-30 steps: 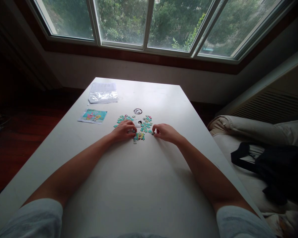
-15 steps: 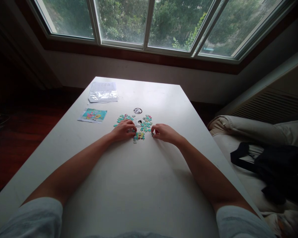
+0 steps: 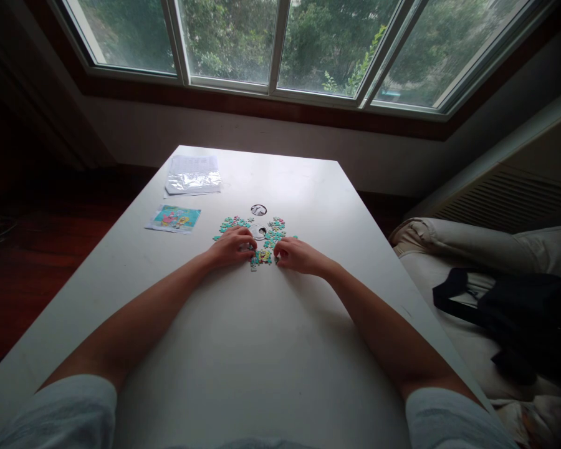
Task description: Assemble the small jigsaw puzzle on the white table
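Note:
Between my hands lies a small joined section of a jigsaw puzzle, yellow and teal. My left hand rests at its left edge, fingers curled down onto the pieces there; what they pinch, if anything, is hidden. On the other side my right hand pinches a small puzzle piece close to the section's right edge. Loose teal puzzle pieces lie just beyond the right hand, and another loose group lies beyond the left.
A picture sheet lies to the left on the white table, with papers in a clear plastic bag behind it. Two round items, one a dark-rimmed disc, sit past the puzzle. A cushioned seat with dark cloth stands right.
My right hand has moved left with the puzzle piece, nearer the joined section. My left hand has stayed almost in place.

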`<action>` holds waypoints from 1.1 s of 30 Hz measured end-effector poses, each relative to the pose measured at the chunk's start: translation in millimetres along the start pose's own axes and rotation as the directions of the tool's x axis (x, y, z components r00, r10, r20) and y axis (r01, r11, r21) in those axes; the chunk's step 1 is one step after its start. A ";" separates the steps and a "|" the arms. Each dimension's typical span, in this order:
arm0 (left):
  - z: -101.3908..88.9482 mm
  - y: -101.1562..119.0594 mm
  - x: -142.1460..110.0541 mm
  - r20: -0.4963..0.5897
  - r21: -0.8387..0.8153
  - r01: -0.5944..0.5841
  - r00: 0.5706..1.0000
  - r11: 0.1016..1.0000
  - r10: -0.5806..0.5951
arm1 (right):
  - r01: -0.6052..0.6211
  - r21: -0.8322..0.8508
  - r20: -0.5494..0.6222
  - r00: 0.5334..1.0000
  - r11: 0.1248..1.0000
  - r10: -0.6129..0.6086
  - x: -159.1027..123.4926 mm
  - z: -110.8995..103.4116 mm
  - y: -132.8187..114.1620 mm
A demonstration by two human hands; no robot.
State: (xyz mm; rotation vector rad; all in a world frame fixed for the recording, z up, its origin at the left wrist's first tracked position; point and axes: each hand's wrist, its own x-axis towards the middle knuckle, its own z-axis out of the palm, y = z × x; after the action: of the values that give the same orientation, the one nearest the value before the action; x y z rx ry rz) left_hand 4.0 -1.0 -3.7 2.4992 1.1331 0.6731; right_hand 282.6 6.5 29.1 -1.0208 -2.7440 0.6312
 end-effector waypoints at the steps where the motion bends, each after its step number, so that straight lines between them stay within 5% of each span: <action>1: 0.1 0.0 0.0 0.001 0.000 0.003 1.000 1.000 -0.003 | 0.033 0.009 -0.001 0.999 0.999 -0.033 0.9 1.9 -3.7; 16: -0.1 0.0 -0.5 -0.002 0.007 -0.006 1.000 1.000 0.006 | 0.149 -0.012 -0.102 0.984 0.989 -0.149 6.7 26.2 -20.8; 33: 3.4 -3.3 -0.5 -0.018 0.006 -0.012 1.000 1.000 0.012 | 0.183 -0.029 -0.099 0.978 0.983 -0.185 5.9 24.0 -20.0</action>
State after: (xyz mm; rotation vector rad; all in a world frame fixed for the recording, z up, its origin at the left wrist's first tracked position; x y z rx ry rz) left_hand 3.5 0.4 -8.3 2.5111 1.1288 0.6978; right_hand 259.7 -11.3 16.0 -0.7669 -2.7186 0.5098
